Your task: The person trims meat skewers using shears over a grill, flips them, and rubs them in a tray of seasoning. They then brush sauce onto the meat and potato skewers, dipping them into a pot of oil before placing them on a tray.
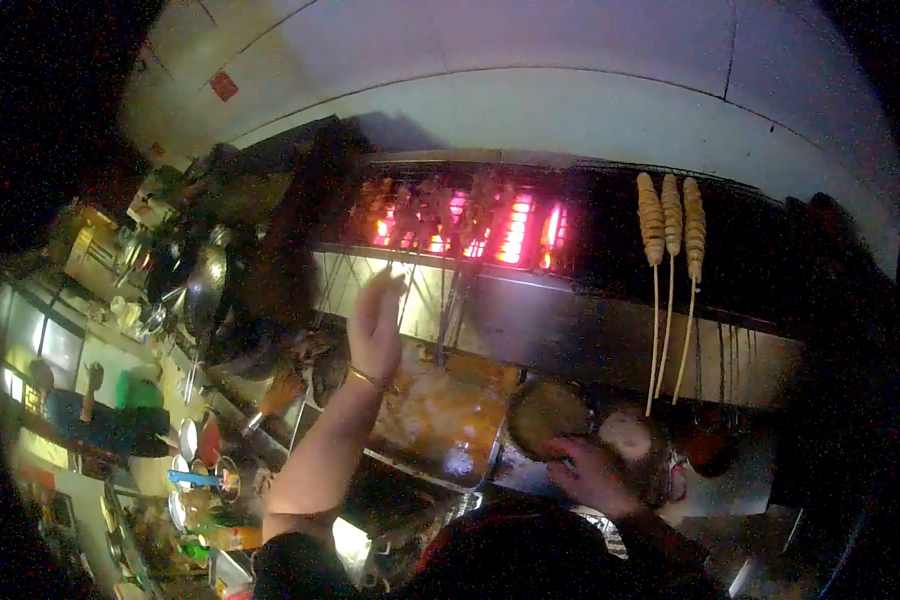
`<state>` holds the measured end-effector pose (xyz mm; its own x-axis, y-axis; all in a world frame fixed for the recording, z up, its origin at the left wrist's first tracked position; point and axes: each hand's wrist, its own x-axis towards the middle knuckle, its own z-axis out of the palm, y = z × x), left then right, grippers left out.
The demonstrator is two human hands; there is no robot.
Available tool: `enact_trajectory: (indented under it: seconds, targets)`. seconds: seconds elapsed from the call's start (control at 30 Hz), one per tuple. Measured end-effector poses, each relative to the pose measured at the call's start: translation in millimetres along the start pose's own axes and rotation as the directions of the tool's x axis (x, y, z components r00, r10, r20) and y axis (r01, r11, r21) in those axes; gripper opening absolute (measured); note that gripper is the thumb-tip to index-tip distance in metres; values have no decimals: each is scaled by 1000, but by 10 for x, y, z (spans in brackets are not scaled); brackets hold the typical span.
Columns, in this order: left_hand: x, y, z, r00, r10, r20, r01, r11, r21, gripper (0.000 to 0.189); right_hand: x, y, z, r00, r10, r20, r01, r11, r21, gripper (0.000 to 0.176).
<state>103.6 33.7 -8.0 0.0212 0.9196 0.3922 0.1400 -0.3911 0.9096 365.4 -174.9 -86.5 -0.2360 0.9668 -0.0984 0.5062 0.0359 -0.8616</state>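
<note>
My left hand [375,320], with a thin bracelet at the wrist, reaches over the front of a glowing grill [515,235]. Its fingers close around the stick end of a meat skewer [407,300]. Several more meat skewers [450,215] lie across the heat, their sticks pointing towards me. My right hand [590,475] is low at the edge of a round container [550,410], fingers bent together; whatever is between them is too dark to make out. A pale round container [625,437] stands just right of it.
A large metal tray [440,400] with orange-brown liquid sits before the grill. Three spiral-cut skewers [672,225] lie at the grill's dark right end. Another person's hand [282,392] is left of my forearm. A wok [208,275] and a person [100,415] are farther left.
</note>
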Motion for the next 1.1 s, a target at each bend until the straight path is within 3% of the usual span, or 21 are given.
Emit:
enact_trajectory:
  seconds: [0.03, 0.07, 0.1, 0.13, 0.17, 0.23, 0.33, 0.43, 0.5, 0.53, 0.6, 0.63, 0.7, 0.8, 0.87, 0.93, 0.97, 1.0, 1.03, 1.07, 1.1]
  targets:
    - [94, -3, -46, 978, 208, 2, -203, 952, 230, 37, -21, 68, 48, 1000, -6, -22, 6, 1000, -16, 33]
    - [133, 90, -53, 972, 219, 87, -230, 793, 564, 44, -43, 156, 107, 999, -12, -41, 11, 999, -34, 33]
    - [171, 183, -59, 965, 199, 172, -253, 523, 814, 51, -47, 179, 136, 998, -23, -62, 19, 998, -55, 33]
    - [234, -15, -85, 966, 178, 190, -250, 442, 861, 64, -53, 133, 136, 998, -30, -55, 26, 997, -68, 33]
    - [223, -103, -70, 961, 187, 206, -270, 453, 850, 66, -52, 27, 112, 998, -36, -52, 31, 996, -80, 33]
    - [217, -468, -135, 989, 41, 139, -143, 439, 887, 60, -56, -90, 77, 998, -44, -55, 38, 994, -106, 32]
    - [355, -651, -248, 965, -261, -7, 154, 546, 824, 43, -80, -65, 94, 997, -45, -58, 37, 990, -137, 31]
    - [758, -1397, -705, 958, -280, 61, 181, 755, 630, 26, -131, 91, 179, 998, -9, -64, -3, 982, -190, 31]
    - [692, -965, -714, 948, -317, 43, 278, 883, 380, 20, -73, -35, 103, 995, 51, -91, -75, 957, -281, 31]
    - [655, -841, -711, 939, -343, 3, 332, 913, 236, 18, -82, -58, 124, 982, 30, -189, -66, 981, -185, 31]
    - [492, -621, -596, 927, -348, -141, 360, 931, 65, 12, -13, 252, 230, 939, -58, -338, -7, 982, -188, 31]
    - [303, -431, -549, 921, -357, -158, 352, 934, -56, 9, -3, 525, 303, 922, -128, -366, 21, 959, -283, 31]
    - [-96, -218, -518, 897, -410, -169, 320, 862, -393, 8, 88, 360, 203, 910, -264, -321, 171, 942, -288, 30]
    - [-833, 70, -384, 819, -496, -289, 333, 821, -464, 10, 191, 313, 257, 972, -192, -132, 123, 904, -410, 30]
    - [-1449, -211, -658, 766, -587, -260, 477, 791, -383, 20, 366, 367, 342, 987, -158, -10, 123, 804, -582, 30]
    - [-1997, -240, -619, 699, -589, -405, 472, 806, -357, 13, 600, 454, 460, 978, 203, 43, -116, 706, -699, 28]
    - [-2241, -283, -573, 757, -489, -435, 437, 872, -220, 12, 688, 585, 534, 978, 206, 39, -118, 693, -712, 27]
    - [-2564, -526, -649, 744, -500, -443, 450, 865, -221, 7, 774, 713, 609, 977, 208, 35, -119, 679, -724, 26]
    - [-2736, -429, -632, 673, -657, -341, 572, 754, -324, 11, 826, 944, 670, 999, 37, 17, -15, 724, -689, 25]
    - [-2859, -463, -590, 689, -663, -293, 553, 742, -378, 12, 875, 942, 669, 997, 21, 79, 40, 720, -692, 25]
    - [-2960, -498, -599, 638, -755, -150, 643, 630, -436, 13, 924, 948, 673, 990, 6, 141, 94, 717, -691, 24]
